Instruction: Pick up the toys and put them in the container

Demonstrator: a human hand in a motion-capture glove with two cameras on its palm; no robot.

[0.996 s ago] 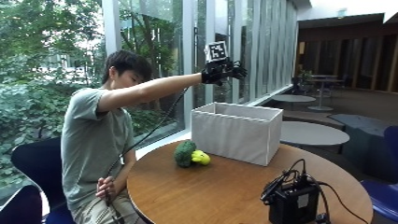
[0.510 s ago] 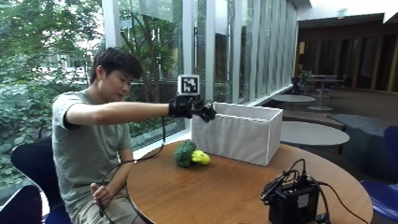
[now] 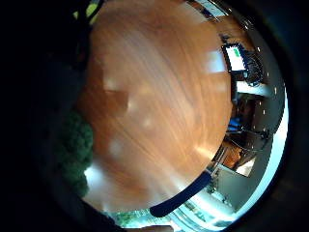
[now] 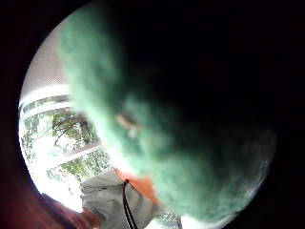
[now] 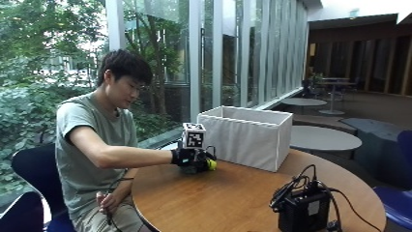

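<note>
Gloved right hand [image 5: 186, 158] down on the toys beside the white container [image 5: 245, 136].

A black device [image 5: 302, 209] with cables sat near the round wooden table's [image 5: 219, 198] front edge, well apart from the hand. The container stood open-topped just behind the hand; its inside could not be seen. The green plush toy [image 4: 157, 148] lay close against the palm, the yellow toy [image 5: 210, 164] beside it; whether the fingers gripped it could not be told.

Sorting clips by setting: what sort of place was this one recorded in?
Probably a cafe-style lounge or lobby: floor-to-ceiling glass windows facing greenery, several round tables receding behind, and the round wooden table holding the white fabric container.
</note>
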